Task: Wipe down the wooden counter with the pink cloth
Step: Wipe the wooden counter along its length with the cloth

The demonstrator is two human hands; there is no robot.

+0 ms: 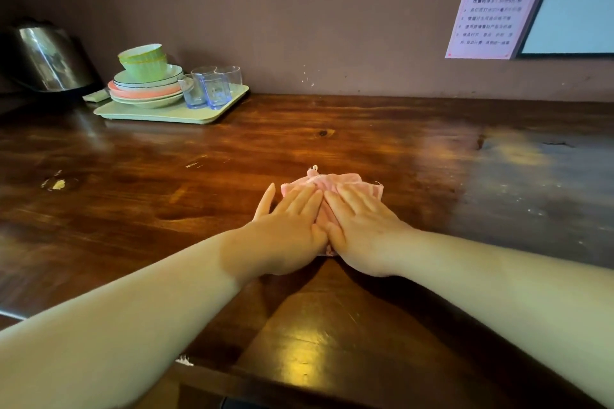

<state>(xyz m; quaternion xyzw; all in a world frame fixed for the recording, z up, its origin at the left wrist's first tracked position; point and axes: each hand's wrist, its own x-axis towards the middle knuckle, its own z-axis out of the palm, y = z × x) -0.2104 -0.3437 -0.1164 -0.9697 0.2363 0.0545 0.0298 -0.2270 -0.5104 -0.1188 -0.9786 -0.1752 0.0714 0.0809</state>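
The pink cloth (335,183) lies bunched on the dark wooden counter (199,183), near its middle. My left hand (289,226) and my right hand (358,229) lie side by side flat on the cloth, fingers straight and pointing away from me, pressing it down. Most of the cloth is hidden beneath both palms; only its far edge and a small loop show beyond the fingertips.
A pale green tray (172,111) at the back left carries stacked plates and green bowls (146,76) and clear glasses (212,86). A steel kettle (46,56) stands left of it. A pink notice (498,0) hangs on the wall at the right.
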